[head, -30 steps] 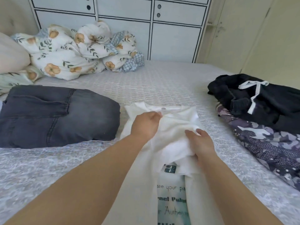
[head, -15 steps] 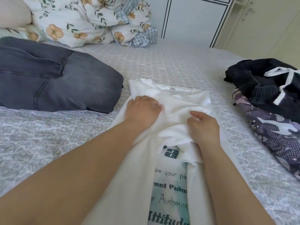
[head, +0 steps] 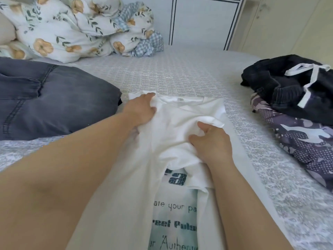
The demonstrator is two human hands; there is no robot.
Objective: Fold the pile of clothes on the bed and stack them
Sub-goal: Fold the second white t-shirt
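Note:
A white T-shirt point(head: 173, 127) with a teal printed panel lies lengthwise on the bed, its sides folded in towards the middle. My left hand point(head: 142, 109) lies on the shirt's left shoulder near the collar, fingers bunching the cloth. My right hand point(head: 210, 139) grips a bunched fold of the right sleeve over the chest. Folded dark grey jeans point(head: 54, 98) lie to the left. At the right lies an unfolded heap: a black garment with a white drawstring point(head: 292, 87) on top of purple patterned cloth point(head: 302, 141).
The bed point(head: 180, 73) has a pale patterned cover. A crumpled floral duvet point(head: 72, 27) and pillows fill the far left corner. White cupboard doors point(head: 201, 20) stand behind the bed, and a beige wardrobe point(head: 292, 24) at the far right.
My left hand slid from the collar's middle out to the shirt's left shoulder. My right hand stayed on the bunched sleeve. The camera tilted down and moved closer.

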